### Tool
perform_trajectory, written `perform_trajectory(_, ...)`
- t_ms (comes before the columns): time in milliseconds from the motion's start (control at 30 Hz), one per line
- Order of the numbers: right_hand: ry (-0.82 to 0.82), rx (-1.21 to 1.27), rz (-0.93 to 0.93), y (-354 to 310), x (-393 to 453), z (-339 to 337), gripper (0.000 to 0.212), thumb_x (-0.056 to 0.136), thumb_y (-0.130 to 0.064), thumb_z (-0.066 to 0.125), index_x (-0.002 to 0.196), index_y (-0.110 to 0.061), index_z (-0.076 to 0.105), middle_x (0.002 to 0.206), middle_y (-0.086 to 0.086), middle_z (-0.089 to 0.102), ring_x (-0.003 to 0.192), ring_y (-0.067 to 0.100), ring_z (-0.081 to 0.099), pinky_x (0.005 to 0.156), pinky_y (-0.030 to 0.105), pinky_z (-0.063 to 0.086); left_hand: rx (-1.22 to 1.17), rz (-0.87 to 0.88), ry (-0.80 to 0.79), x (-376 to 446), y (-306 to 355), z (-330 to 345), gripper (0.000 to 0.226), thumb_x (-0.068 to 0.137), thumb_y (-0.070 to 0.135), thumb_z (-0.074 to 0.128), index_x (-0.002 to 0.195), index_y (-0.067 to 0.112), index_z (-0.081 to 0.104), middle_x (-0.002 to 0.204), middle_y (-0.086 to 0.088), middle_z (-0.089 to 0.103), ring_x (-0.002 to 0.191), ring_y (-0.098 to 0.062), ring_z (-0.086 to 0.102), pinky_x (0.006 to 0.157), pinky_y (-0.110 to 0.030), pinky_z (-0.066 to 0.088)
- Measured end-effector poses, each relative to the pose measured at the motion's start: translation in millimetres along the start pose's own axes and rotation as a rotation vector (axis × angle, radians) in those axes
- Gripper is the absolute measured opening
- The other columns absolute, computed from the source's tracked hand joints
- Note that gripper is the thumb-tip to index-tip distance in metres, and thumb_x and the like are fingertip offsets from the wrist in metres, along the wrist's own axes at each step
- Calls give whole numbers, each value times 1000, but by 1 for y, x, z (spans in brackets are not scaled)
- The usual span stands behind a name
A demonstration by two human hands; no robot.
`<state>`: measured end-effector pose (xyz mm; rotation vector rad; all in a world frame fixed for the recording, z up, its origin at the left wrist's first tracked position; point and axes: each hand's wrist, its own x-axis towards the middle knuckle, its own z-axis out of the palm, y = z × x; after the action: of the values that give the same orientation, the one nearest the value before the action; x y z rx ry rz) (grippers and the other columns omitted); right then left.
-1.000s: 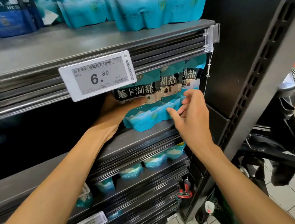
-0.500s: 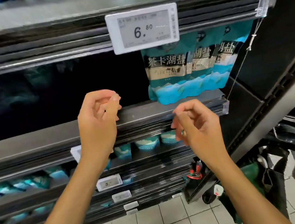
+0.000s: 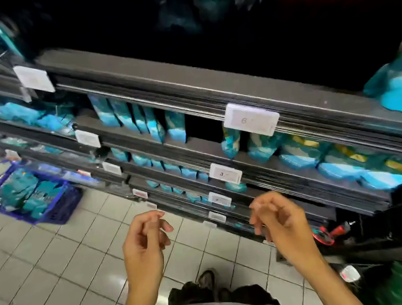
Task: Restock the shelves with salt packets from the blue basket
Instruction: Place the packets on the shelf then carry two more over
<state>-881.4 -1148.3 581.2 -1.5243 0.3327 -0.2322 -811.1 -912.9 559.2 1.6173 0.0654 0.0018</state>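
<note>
Where the pale glossy floor tiles (image 3: 58, 269) meet the shelving at the left edge of the frame, a blue basket (image 3: 59, 211) of open plastic lattice sits on the floor, filled with teal salt packets (image 3: 24, 192) lying flat; their print is too blurred to read. To its right, dark grooved metal shelves (image 3: 187, 83) run diagonally across the picture, hung with small white rectangular price tags (image 3: 251, 119). Soft teal and light-blue pouches (image 3: 138, 119) stand upright in rows on the middle tiers, and plumper bags with yellow stripes (image 3: 341, 161) lie at the right, probably another product, though motion blur hides the labels.

In the lower centre, the left hand (image 3: 145, 241) hangs in the air over the tiles, forearm rising from the bottom edge, fingers loosely curled toward the thumb and holding nothing. Right of it, the right hand (image 3: 280, 218) is raised at about the same height in front of the lowest shelf edges, its fingers likewise drooping in a relaxed curl, with nothing in them. Neither hand touches a shelf.
</note>
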Motion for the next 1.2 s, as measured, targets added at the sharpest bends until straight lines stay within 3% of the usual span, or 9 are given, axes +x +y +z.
perform_trajectory(67,-39,-33,44,16,-4,3,17,98,2,56,87,-8,65,68,10,66,52,14,56,48,15,42,0,-41,61,-12,-10,-12,27,106,12,45,93,21,67,75,-5,65,58,-12,52,54,-18,47)
perform_trajectory(233,-275,-131,219,51,-25,25,14,99,1,56,87,-3,61,68,10,64,58,18,57,48,14,42,-5,-162,369,-71,-35,-52,22,106,7,44,97,6,64,82,-12,63,59,-7,56,52,-15,45)
perform_trajectory(467,-605,-265,301,88,-40,56,18,97,-4,60,85,-16,65,70,5,66,60,12,61,50,13,43,74,-281,557,-144,-72,-82,26,106,15,45,94,23,67,73,2,68,56,-7,56,51,-17,46)
perform_trajectory(633,-778,-293,288,95,-23,129,27,96,-4,60,78,-22,65,65,2,64,56,10,58,49,15,43,76,-397,736,-188,-88,-113,34,104,13,49,87,35,69,75,4,71,57,-4,59,51,-15,48)
perform_trajectory(700,-828,-315,260,94,-12,167,23,96,-4,61,80,-20,64,64,0,65,54,10,59,48,17,43,29,-448,809,-199,-91,-127,35,103,12,51,85,35,70,73,1,70,54,-4,57,45,-16,43)
perform_trajectory(767,-867,-332,228,95,-2,205,20,97,-6,61,82,-19,64,64,-1,67,54,10,60,45,19,43,-6,-483,880,-203,-94,-145,35,103,13,51,84,35,70,74,-3,71,52,-4,57,41,-15,39)
perform_trajectory(933,-926,-362,204,99,21,295,14,96,-9,59,86,-18,65,67,-1,69,55,12,64,41,23,42,8,-567,945,-186,-107,-203,32,104,16,50,85,33,70,78,0,72,57,-7,60,48,-20,46)
perform_trajectory(1033,-899,-406,219,99,33,342,15,96,-7,58,86,-15,67,67,0,69,55,14,64,41,23,41,5,-601,925,-158,-115,-243,25,105,16,48,93,22,68,81,2,72,63,-14,62,53,-26,48)
perform_trajectory(1200,-829,-475,243,101,57,394,18,96,-8,57,86,-18,67,69,2,69,57,12,64,44,26,41,5,-618,874,-95,-120,-311,22,104,14,48,94,18,68,81,-2,71,65,-19,63,55,-31,47)
